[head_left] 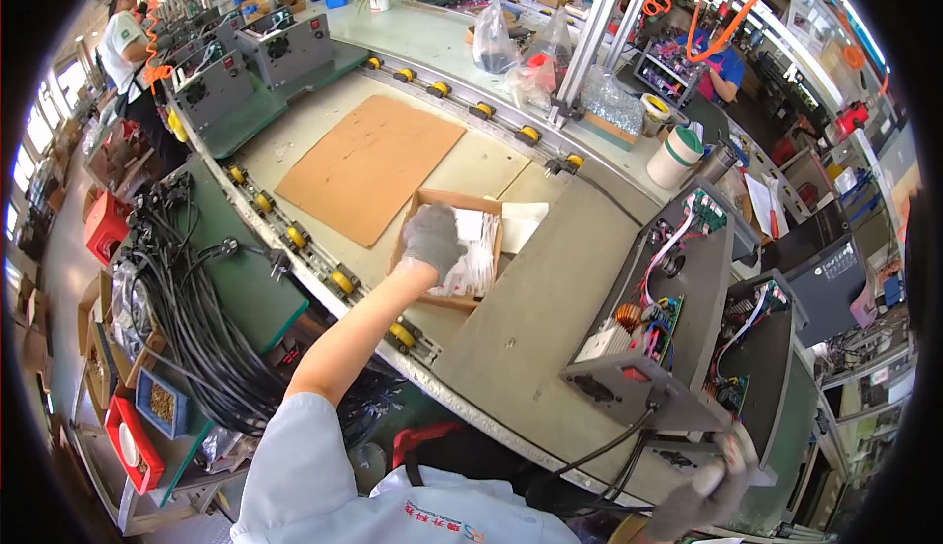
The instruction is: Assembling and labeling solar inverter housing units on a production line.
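Cables: a heap of black cables (211,328) with plugs lies well to the left of the carton, on a green surface.
Cardboard: a flat brown sheet (368,166) lies on the pale table (319,107), just beside the carton, to its left and farther from the person.
Left hand: the grey-gloved left hand (433,238) is over the left part of the carton, its back upward; the grip looks curled, but the fingertips are hidden, so whether it has hold of anything cannot be told.
Carton: the open brown carton (457,302) stands on the table, with thin white packets (478,257) inside.
White sheet: a pale sheet (523,220) lies just beside the carton, to its right.
Housing: an open grey metal housing (614,387) with a circuit board and copper coil stands right of the carton and nearer the person.
Right hand: the grey-gloved right hand (702,490) is blurred, far to the right of the carton, near the housing's front corner; its fingers are partly bent, and what the grip has hold of cannot be told.
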{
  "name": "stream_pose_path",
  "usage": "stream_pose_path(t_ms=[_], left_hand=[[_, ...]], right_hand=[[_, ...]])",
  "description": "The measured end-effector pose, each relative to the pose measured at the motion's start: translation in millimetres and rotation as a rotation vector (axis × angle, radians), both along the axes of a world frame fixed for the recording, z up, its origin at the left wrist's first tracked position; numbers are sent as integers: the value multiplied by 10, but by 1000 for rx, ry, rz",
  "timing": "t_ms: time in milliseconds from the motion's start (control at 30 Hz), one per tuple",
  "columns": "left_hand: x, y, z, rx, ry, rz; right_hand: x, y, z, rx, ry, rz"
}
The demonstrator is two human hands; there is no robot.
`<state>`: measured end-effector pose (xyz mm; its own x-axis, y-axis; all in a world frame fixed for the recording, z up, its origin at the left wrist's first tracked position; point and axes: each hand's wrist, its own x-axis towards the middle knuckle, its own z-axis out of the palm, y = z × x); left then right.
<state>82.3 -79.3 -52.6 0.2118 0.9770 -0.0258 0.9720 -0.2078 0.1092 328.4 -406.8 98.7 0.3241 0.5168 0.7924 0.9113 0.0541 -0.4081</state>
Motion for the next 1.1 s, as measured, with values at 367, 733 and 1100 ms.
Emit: stream_pose_path(t_ms=[367,733,1100], left_hand=[[1105,1644,-478,38,-244,-187],[-211,887,901,-198,-1516,-50],[-215,-1419,1287,-476,-2207,-371]], right_hand=[[179,10,282,77,-369,-113],[-146,-95,-24,-61,-98,105],[-779,299,-276,-480,295,621]])
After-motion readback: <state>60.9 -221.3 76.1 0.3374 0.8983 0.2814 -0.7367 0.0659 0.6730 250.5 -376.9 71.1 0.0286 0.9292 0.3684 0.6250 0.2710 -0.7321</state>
